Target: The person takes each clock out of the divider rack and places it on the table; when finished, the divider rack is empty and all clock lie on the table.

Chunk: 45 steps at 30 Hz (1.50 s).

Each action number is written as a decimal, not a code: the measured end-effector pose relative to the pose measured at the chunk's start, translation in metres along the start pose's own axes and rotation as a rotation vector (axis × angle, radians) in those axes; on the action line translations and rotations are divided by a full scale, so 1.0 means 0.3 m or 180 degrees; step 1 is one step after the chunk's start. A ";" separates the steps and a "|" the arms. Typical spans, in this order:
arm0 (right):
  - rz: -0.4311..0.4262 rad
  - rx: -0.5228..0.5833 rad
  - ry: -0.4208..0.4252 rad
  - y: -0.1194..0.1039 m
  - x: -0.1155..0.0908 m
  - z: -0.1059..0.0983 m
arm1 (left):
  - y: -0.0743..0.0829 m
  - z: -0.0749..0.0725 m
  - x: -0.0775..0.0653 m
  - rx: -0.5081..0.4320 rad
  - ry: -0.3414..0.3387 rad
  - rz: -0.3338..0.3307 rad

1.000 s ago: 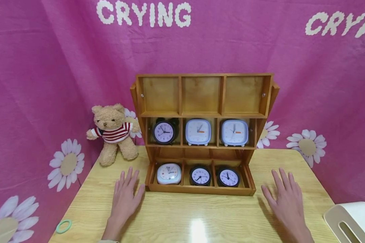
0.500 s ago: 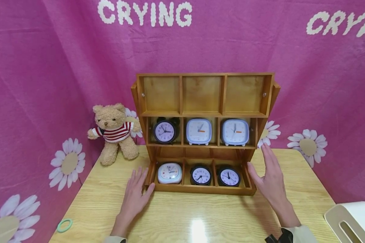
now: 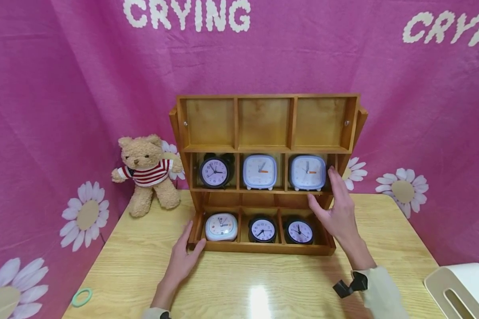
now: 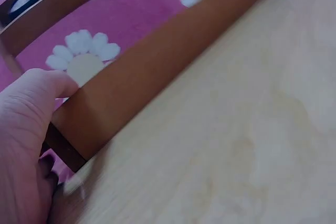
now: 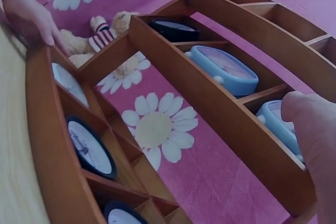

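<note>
A tiered wooden display shelf (image 3: 265, 149) with three rows of compartments stands on the table. My left hand (image 3: 183, 254) holds the bottom tray's front left corner; in the left wrist view its thumb (image 4: 63, 83) bends over the rim, with curled fingers partly hidden behind the corner. At the right end of the middle row, my right hand (image 3: 338, 212) has its fingers spread beside the blue square clock (image 3: 308, 173). The thumb is low in front of that row. The right wrist view shows the thumb (image 5: 310, 114) overlapping this clock (image 5: 278, 121).
Another blue clock (image 3: 260, 172) and a black twin-bell alarm clock (image 3: 214, 173) share the middle row. Below are a white clock (image 3: 221, 227) and two round black clocks (image 3: 262, 230). A teddy bear (image 3: 145, 173), a green ring (image 3: 81, 297) and a white holder (image 3: 463, 288) stand around.
From the table's right side, my right hand has moved up and left to the middle row's right end. My left hand has slid right onto the bottom tray's corner. The clocks stay put.
</note>
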State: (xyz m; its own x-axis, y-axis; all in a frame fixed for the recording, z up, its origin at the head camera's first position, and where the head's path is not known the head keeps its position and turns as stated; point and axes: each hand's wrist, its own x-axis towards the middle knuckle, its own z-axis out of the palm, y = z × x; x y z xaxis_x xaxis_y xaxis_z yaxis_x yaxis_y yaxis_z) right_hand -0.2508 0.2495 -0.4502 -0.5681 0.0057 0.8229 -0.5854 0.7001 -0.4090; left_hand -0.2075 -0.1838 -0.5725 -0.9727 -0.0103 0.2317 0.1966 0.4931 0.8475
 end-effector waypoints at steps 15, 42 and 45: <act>0.0399 0.0116 -0.0349 -0.032 0.102 0.070 | -0.020 -0.028 -0.013 -0.0813 0.0126 -0.0265; 0.0675 -0.0158 -0.0250 -0.026 0.106 0.100 | -0.017 0.000 0.006 -0.0760 0.0145 -0.0286; 0.0663 -0.0171 -0.0218 -0.026 0.099 0.100 | -0.020 0.003 0.006 -0.0782 0.0153 -0.0307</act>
State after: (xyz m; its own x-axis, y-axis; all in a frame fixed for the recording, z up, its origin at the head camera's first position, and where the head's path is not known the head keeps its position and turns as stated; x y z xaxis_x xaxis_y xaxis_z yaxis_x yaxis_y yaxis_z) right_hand -0.2806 0.2226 -0.4343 -0.7125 0.1070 0.6934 -0.4207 0.7258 -0.5442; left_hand -0.2107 -0.1859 -0.5776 -0.9826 -0.0911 0.1617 0.1330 0.2620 0.9559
